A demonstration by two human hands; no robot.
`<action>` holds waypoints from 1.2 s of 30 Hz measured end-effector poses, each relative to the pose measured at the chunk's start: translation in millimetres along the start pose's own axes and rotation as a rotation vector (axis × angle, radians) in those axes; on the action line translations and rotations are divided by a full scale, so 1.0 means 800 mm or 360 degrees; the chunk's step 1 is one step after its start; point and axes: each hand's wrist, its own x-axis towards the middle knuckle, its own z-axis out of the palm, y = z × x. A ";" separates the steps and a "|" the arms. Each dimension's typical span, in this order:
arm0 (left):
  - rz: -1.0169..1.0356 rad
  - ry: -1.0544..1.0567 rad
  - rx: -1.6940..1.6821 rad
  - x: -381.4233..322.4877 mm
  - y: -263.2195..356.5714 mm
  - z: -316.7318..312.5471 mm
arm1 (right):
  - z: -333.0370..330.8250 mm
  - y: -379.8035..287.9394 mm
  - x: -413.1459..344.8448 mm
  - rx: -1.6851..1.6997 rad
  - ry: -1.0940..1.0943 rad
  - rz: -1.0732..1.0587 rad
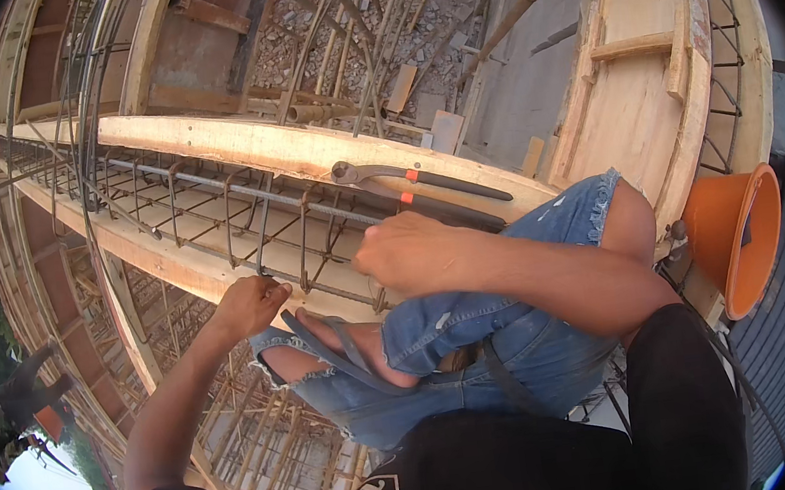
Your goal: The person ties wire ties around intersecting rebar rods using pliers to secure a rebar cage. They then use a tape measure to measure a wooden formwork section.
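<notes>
My left hand [253,306] is at the near lower bar of a steel rebar cage [302,215], its thumb and fingers pinched together by a stirrup. Whether a thin tie wire is between them cannot be made out. My right hand [404,254] is curled over the cage further right, palm down, its fingertips hidden. The cage lies in a wooden beam form between two boards. Past my right hand, end-cutting nippers [429,183] with black handles and orange bands rest across the far board [243,146], jaws pointing left.
An orange bucket [707,231] stands at the right beside my knee. Upright bars [85,98] rise from the cage at the left. Bamboo poles and rubble [310,29] lie below the formwork. Another person [16,411] is at the far left.
</notes>
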 end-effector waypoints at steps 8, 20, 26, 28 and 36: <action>0.0577 0.0627 -0.0223 -0.079 0.157 0.201 | -0.061 0.000 -0.005 -0.0086 0.0803 0.0119; 0.0858 0.0586 0.0822 -0.059 0.153 0.222 | -0.065 -0.004 -0.025 -0.0114 0.0682 0.0065; 0.1085 0.0826 0.0398 -0.107 0.143 0.179 | -0.075 0.001 -0.035 -0.0129 0.0734 0.0070; 0.0866 0.1150 -0.0128 -0.133 0.160 0.162 | -0.078 -0.004 -0.037 0.0021 0.0672 -0.0024; 0.1083 0.2308 -0.2328 -0.203 0.169 0.089 | 0.021 -0.066 -0.029 0.1439 -0.0133 -0.0936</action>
